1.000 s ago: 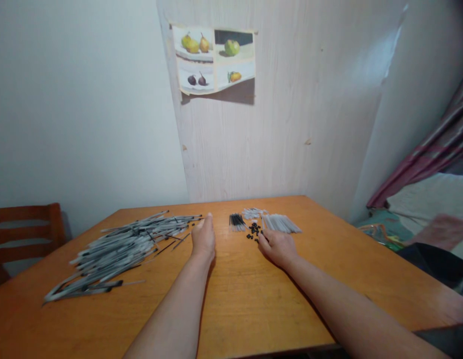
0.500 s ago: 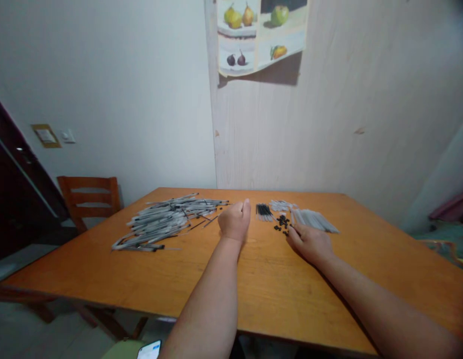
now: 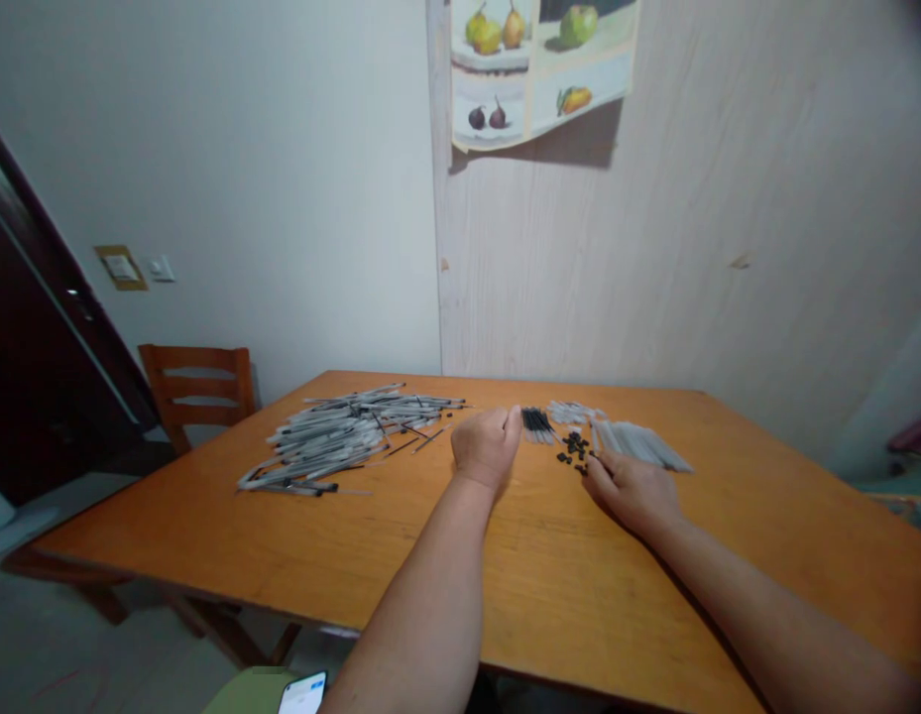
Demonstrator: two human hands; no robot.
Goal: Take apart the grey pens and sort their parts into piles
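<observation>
A pale wall (image 3: 296,198) with a sheet of fruit paintings (image 3: 549,79) stands behind a smooth, orange-brown wooden table (image 3: 571,585). Your left hand (image 3: 484,443) is loosely curled, thumb upward, between the two groups of parts; its palm is hidden, so whether it holds anything cannot be told. Your right hand (image 3: 638,491) is low at the edge of the small black pieces (image 3: 576,443), thumb and forefinger nearly together; whether something is pinched there is too small to tell. Picking here probably goes best with fingertips only, one piece at a time, the wrist kept off the neighbouring rows.

The black pieces are stubby and scattered. Beyond your right hand, frosted, straight tubes (image 3: 638,444) lie side by side; near them are short whitish pieces (image 3: 571,411) and a row of slim dark-and-clear sticks (image 3: 535,424). On the left, long greyish rods (image 3: 333,431) form a loose, overlapping heap.
</observation>
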